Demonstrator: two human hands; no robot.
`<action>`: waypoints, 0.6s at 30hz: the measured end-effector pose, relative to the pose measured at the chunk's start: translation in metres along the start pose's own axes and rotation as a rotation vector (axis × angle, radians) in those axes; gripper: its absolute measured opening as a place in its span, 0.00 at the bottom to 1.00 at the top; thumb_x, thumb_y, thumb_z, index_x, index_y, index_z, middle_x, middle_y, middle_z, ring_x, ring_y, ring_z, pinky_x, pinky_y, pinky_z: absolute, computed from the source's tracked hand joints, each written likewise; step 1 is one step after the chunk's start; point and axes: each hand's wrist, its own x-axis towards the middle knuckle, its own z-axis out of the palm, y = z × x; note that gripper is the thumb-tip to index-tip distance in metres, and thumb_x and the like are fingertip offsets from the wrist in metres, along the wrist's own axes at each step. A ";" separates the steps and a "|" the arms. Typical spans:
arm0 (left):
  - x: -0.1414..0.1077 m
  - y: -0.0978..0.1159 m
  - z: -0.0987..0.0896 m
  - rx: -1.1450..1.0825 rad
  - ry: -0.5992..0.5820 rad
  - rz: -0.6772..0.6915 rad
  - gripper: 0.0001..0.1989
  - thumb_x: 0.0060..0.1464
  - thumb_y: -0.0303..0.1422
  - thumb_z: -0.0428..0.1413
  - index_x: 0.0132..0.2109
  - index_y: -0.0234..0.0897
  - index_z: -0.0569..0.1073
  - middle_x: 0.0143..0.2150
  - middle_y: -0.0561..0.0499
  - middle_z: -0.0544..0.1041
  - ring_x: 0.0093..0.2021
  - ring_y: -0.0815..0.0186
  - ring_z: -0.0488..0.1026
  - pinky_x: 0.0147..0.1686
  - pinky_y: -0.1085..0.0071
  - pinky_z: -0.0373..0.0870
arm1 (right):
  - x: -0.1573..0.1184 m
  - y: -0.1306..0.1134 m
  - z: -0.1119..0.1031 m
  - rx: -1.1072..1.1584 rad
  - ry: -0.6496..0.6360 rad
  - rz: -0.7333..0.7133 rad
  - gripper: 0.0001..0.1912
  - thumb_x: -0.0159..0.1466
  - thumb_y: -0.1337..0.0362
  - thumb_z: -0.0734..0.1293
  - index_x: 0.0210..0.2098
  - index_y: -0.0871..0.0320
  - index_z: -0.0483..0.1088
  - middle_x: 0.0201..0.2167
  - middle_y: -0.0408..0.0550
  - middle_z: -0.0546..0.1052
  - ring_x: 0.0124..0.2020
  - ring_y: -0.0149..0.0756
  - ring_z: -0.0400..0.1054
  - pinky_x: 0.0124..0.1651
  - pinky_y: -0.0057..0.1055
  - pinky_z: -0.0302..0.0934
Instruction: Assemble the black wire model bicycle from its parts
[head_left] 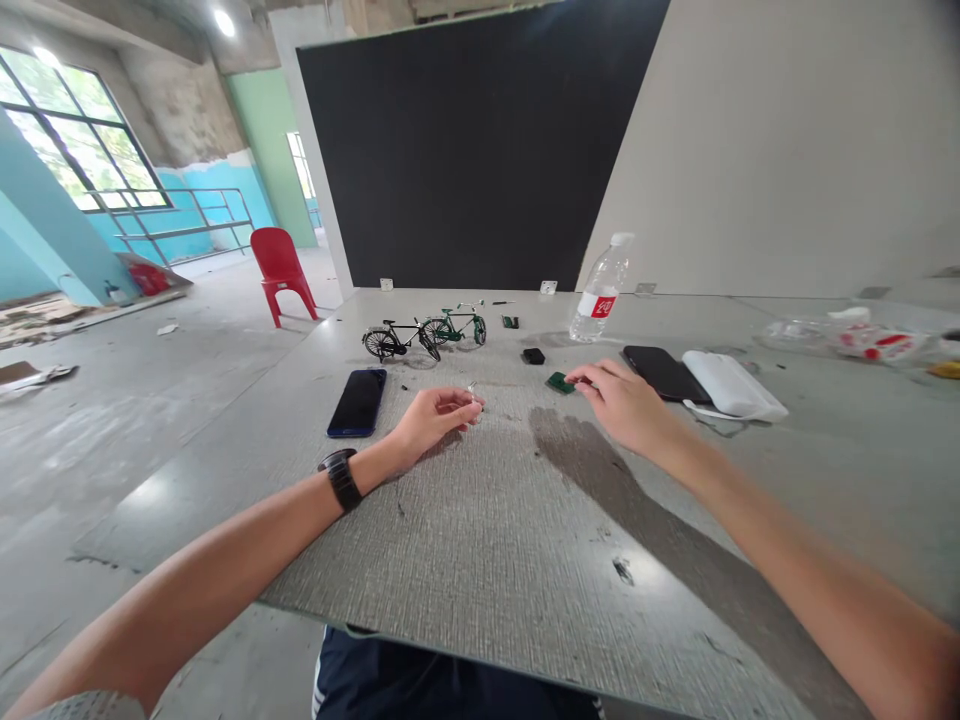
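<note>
My left hand (pixel 437 422) rests low over the table with thumb and fingers pinched around a small shiny part (pixel 472 390), too tiny to name exactly. My right hand (pixel 619 400) reaches in from the right, its fingertips drawn together at the edge of a small dark green piece (pixel 559 383); whether they hold anything is too small to see. Just behind lies a small black block (pixel 533 356). Two miniature bicycles stand at the back left: a black model bicycle (pixel 397 341) in front and a green model bicycle (pixel 459 325) partly behind it.
A phone (pixel 357 404) lies left of my left hand. To the right are a black flat device (pixel 664 374), a white pouch (pixel 731 385) and clear plastic packaging (pixel 855 335). A water bottle (pixel 601 290) stands behind my right hand, and a small green-black item (pixel 511 322) lies farther back.
</note>
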 end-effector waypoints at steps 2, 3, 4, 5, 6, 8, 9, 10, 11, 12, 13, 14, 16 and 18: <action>-0.001 0.002 0.000 0.021 -0.010 -0.003 0.19 0.50 0.45 0.66 0.37 0.31 0.77 0.39 0.44 0.78 0.34 0.70 0.73 0.38 0.71 0.69 | 0.000 0.008 0.005 -0.062 -0.060 0.021 0.18 0.70 0.62 0.56 0.46 0.56 0.76 0.44 0.54 0.75 0.41 0.44 0.73 0.43 0.40 0.64; -0.002 0.002 0.001 0.033 -0.014 -0.004 0.19 0.51 0.45 0.66 0.37 0.31 0.77 0.39 0.44 0.78 0.34 0.70 0.73 0.37 0.71 0.69 | 0.000 0.012 0.008 -0.085 -0.085 0.025 0.18 0.70 0.62 0.56 0.47 0.56 0.76 0.44 0.54 0.76 0.40 0.44 0.73 0.44 0.40 0.64; -0.002 0.003 0.001 0.045 -0.017 -0.005 0.19 0.51 0.45 0.65 0.38 0.32 0.77 0.38 0.45 0.78 0.34 0.69 0.73 0.37 0.71 0.69 | 0.000 0.014 0.011 -0.103 -0.105 0.024 0.18 0.70 0.63 0.56 0.48 0.57 0.76 0.45 0.54 0.76 0.40 0.44 0.73 0.44 0.40 0.64; -0.003 0.004 0.001 0.055 -0.019 -0.007 0.19 0.52 0.46 0.65 0.38 0.32 0.77 0.38 0.45 0.78 0.34 0.69 0.73 0.37 0.71 0.69 | 0.000 0.016 0.013 -0.119 -0.120 0.021 0.18 0.70 0.63 0.56 0.49 0.58 0.76 0.45 0.55 0.76 0.40 0.44 0.73 0.44 0.40 0.64; -0.003 0.004 0.001 0.061 -0.020 -0.008 0.19 0.52 0.45 0.65 0.39 0.31 0.77 0.38 0.45 0.78 0.34 0.69 0.73 0.36 0.71 0.68 | 0.001 0.018 0.016 -0.135 -0.133 0.019 0.19 0.71 0.63 0.56 0.50 0.58 0.76 0.46 0.55 0.76 0.41 0.44 0.73 0.45 0.39 0.64; -0.004 0.004 0.002 0.061 -0.023 -0.009 0.19 0.52 0.45 0.65 0.40 0.31 0.77 0.38 0.45 0.78 0.34 0.69 0.73 0.36 0.71 0.68 | 0.002 0.018 0.021 -0.177 -0.162 0.014 0.20 0.71 0.63 0.55 0.53 0.58 0.75 0.46 0.56 0.76 0.42 0.45 0.73 0.45 0.39 0.63; -0.004 0.003 0.002 0.059 -0.025 -0.008 0.19 0.52 0.45 0.65 0.40 0.31 0.78 0.38 0.45 0.78 0.34 0.69 0.73 0.36 0.71 0.68 | 0.002 0.018 0.022 -0.199 -0.176 0.007 0.21 0.71 0.63 0.55 0.54 0.58 0.75 0.46 0.56 0.76 0.42 0.45 0.74 0.45 0.39 0.63; -0.004 0.003 0.002 0.056 -0.026 -0.006 0.19 0.52 0.44 0.65 0.40 0.31 0.78 0.38 0.45 0.78 0.34 0.69 0.73 0.36 0.71 0.68 | 0.003 0.017 0.024 -0.219 -0.189 0.001 0.22 0.72 0.64 0.54 0.55 0.57 0.75 0.45 0.56 0.76 0.42 0.45 0.74 0.45 0.38 0.63; -0.003 0.003 0.001 0.055 -0.027 -0.005 0.18 0.52 0.44 0.65 0.40 0.31 0.78 0.38 0.46 0.78 0.33 0.70 0.73 0.36 0.72 0.68 | 0.003 0.016 0.025 -0.236 -0.199 -0.004 0.22 0.72 0.64 0.54 0.56 0.57 0.75 0.44 0.56 0.76 0.41 0.45 0.74 0.44 0.38 0.63; -0.003 0.002 0.001 0.057 -0.029 -0.004 0.18 0.52 0.44 0.65 0.40 0.31 0.78 0.37 0.46 0.78 0.33 0.70 0.73 0.36 0.72 0.68 | 0.004 0.015 0.025 -0.247 -0.207 -0.007 0.23 0.72 0.64 0.53 0.56 0.57 0.75 0.43 0.56 0.76 0.40 0.45 0.74 0.44 0.38 0.63; -0.003 0.002 0.001 0.062 -0.031 -0.003 0.18 0.52 0.43 0.65 0.40 0.31 0.78 0.37 0.46 0.78 0.33 0.70 0.73 0.36 0.72 0.68 | 0.004 0.014 0.026 -0.251 -0.211 -0.006 0.23 0.72 0.64 0.53 0.56 0.56 0.75 0.42 0.56 0.76 0.39 0.45 0.74 0.43 0.38 0.63; -0.003 0.002 0.001 0.067 -0.033 -0.001 0.18 0.52 0.43 0.65 0.40 0.31 0.78 0.37 0.46 0.78 0.33 0.70 0.73 0.36 0.72 0.68 | 0.004 0.013 0.026 -0.249 -0.212 -0.001 0.23 0.72 0.63 0.53 0.56 0.56 0.76 0.42 0.56 0.76 0.39 0.45 0.74 0.42 0.38 0.63; -0.002 0.001 0.001 0.074 -0.036 0.000 0.18 0.53 0.44 0.65 0.40 0.31 0.78 0.38 0.45 0.78 0.33 0.69 0.73 0.36 0.71 0.69 | 0.004 0.012 0.025 -0.236 -0.208 0.008 0.23 0.72 0.63 0.53 0.55 0.54 0.76 0.42 0.55 0.76 0.38 0.44 0.74 0.41 0.37 0.63; -0.002 0.000 0.001 0.076 -0.037 0.000 0.19 0.52 0.45 0.65 0.40 0.31 0.78 0.39 0.45 0.78 0.33 0.69 0.73 0.35 0.71 0.69 | 0.004 0.012 0.025 -0.231 -0.212 0.013 0.22 0.72 0.63 0.54 0.55 0.53 0.77 0.41 0.55 0.76 0.38 0.43 0.74 0.41 0.36 0.62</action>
